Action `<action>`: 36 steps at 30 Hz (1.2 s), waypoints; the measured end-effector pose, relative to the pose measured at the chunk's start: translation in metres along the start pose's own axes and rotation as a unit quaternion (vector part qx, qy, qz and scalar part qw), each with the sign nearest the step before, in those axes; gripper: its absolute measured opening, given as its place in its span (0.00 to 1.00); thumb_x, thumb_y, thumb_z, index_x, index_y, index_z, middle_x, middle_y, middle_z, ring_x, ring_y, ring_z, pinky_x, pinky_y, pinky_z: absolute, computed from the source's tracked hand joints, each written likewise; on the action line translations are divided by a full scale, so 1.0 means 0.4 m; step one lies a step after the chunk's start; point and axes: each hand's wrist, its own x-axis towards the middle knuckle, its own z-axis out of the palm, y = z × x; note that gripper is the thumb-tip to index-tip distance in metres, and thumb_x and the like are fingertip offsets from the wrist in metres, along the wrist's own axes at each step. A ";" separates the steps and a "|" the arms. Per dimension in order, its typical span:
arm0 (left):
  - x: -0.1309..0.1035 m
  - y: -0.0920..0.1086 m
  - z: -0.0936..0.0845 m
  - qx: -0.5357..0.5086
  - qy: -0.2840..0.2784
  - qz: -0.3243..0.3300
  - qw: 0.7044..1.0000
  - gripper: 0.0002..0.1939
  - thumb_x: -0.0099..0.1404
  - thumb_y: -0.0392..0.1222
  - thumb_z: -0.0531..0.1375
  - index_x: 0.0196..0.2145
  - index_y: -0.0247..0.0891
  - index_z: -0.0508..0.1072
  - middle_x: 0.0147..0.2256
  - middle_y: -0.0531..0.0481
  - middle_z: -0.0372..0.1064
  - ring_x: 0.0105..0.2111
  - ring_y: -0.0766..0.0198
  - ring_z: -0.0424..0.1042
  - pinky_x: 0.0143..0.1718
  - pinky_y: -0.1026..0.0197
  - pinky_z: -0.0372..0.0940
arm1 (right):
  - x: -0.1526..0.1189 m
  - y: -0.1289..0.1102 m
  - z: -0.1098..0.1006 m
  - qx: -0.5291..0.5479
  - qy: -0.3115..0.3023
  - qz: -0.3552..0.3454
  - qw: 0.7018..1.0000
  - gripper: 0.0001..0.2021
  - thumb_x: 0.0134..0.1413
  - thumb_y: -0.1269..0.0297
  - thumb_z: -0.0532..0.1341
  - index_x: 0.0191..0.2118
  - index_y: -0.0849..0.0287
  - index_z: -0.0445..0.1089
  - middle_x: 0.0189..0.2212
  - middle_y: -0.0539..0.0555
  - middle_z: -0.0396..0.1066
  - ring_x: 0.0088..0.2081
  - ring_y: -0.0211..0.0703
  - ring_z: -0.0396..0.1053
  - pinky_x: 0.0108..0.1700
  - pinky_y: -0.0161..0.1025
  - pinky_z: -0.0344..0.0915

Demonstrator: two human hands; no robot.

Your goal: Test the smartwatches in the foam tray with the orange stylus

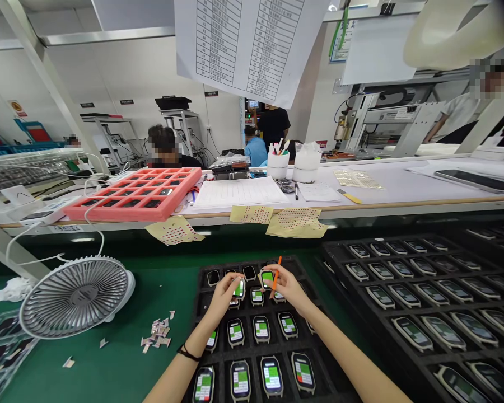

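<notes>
A black compartment tray (pixel 201 305) lies on the green mat in front of me, holding several small watch bodies with lit green screens. My left hand (pixel 224 291) pinches one watch body (pixel 239 288) just above its slot in the tray's upper rows. My right hand (pixel 286 286) holds another lit watch body (pixel 267 278) together with a thin orange stick (pixel 276 272) that points up and away from me. A black band circles my left wrist.
A larger black tray (pixel 424 291) of dark-screened watch bodies lies to the right. A white desk fan (pixel 75 295) stands at the left, with paper scraps (pixel 156 333) near it. On the raised shelf sit a red tray (pixel 136 196), papers and white cups. Other people work behind.
</notes>
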 end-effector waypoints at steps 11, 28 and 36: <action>0.002 -0.020 -0.001 -0.029 -0.045 0.012 0.999 0.24 0.64 0.56 0.54 0.53 0.42 0.65 0.38 0.48 0.65 0.25 0.68 0.63 0.30 0.62 0.63 | 0.005 0.005 0.000 0.006 0.003 0.002 1.000 0.20 0.41 0.54 0.68 0.40 0.56 0.66 0.34 0.49 0.63 0.23 0.37 0.71 0.23 0.35 0.68; 0.003 -0.024 0.007 -0.066 -0.079 0.022 0.994 0.26 0.61 0.53 0.59 0.53 0.42 0.61 0.43 0.47 0.65 0.31 0.65 0.67 0.37 0.59 0.66 | 0.009 0.019 -0.005 -0.014 -0.014 -0.009 1.000 0.19 0.45 0.52 0.66 0.42 0.55 0.66 0.36 0.51 0.66 0.24 0.37 0.70 0.24 0.36 0.69; 0.006 -0.030 0.009 -0.064 -0.081 0.025 0.994 0.25 0.60 0.53 0.60 0.51 0.41 0.63 0.44 0.47 0.65 0.31 0.65 0.67 0.36 0.59 0.66 | 0.013 0.032 -0.007 -0.017 -0.021 -0.010 1.000 0.19 0.46 0.51 0.65 0.42 0.55 0.67 0.37 0.52 0.66 0.24 0.35 0.68 0.24 0.36 0.70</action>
